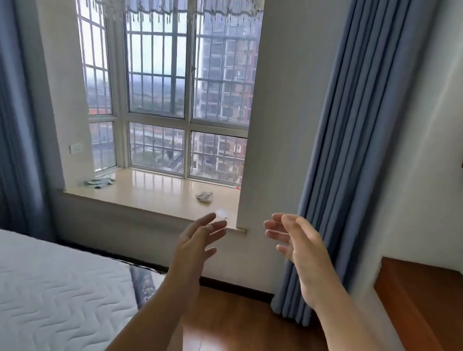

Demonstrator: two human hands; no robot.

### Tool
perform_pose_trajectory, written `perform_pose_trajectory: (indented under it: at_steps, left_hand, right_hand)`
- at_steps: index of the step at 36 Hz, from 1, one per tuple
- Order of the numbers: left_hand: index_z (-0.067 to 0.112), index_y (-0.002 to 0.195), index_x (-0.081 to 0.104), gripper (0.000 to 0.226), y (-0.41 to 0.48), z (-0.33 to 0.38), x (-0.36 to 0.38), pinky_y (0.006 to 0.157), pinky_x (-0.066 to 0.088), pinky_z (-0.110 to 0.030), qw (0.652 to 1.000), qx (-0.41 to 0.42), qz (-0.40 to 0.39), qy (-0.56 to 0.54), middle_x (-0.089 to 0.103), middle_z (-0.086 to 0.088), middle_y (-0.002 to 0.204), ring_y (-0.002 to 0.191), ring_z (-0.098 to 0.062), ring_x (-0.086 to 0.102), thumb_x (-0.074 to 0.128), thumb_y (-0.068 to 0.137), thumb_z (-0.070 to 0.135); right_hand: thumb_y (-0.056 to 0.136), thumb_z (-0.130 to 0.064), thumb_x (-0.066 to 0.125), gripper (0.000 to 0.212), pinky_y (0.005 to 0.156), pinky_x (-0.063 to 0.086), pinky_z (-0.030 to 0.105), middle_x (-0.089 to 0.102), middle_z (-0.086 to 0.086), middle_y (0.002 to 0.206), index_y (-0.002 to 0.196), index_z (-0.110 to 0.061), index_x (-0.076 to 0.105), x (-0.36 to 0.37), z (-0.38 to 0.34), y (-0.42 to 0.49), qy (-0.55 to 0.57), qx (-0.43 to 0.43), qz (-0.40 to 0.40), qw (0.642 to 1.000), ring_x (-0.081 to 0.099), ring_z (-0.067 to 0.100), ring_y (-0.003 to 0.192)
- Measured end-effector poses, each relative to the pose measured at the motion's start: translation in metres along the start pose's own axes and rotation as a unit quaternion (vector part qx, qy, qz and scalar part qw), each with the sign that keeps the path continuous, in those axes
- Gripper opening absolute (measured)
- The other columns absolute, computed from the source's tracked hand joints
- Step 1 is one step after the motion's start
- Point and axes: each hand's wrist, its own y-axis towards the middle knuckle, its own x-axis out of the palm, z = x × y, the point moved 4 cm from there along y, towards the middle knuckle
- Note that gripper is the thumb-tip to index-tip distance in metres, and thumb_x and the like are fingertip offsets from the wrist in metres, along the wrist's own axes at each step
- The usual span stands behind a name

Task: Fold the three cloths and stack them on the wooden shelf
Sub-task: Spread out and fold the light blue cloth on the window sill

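Both our hands raised, left hand (198, 239) and right hand (301, 248) spread wide, empty, pale-green cloth (97, 182) at window sill (164, 196) left end.

Left hand (198, 239), right hand (298, 249) (seemingly) relaxed

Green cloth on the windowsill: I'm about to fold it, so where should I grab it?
Probably the near edge of the green cloth, reached from the room side: it lies low and rumpled at the left end of the windowsill.
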Motion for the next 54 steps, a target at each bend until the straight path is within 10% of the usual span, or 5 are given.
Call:
perform_pose_trajectory:
  at_steps: [54]
  left_hand:
    - [0.021, 0.110, 0.060, 0.030, 0.860, -0.171, -0.098, 0.079, 0.044, -0.030, 0.967, -0.022, 0.253, 0.018, 0.073, 0.006, 0.099, 0.097, -0.009, 0.066, 0.034, 0.098, 0.014]
  right_hand:
    - [0.098, -0.017, 0.040, 0.020, 0.087, 0.044, 0.035, 0.070, 0.002, 0.095, 0.097, -0.014, 0.060, 0.286, 0.268, 0.885, 0.074, 0.108, -0.220, 0.967, 0.065, 0.016, 0.090]
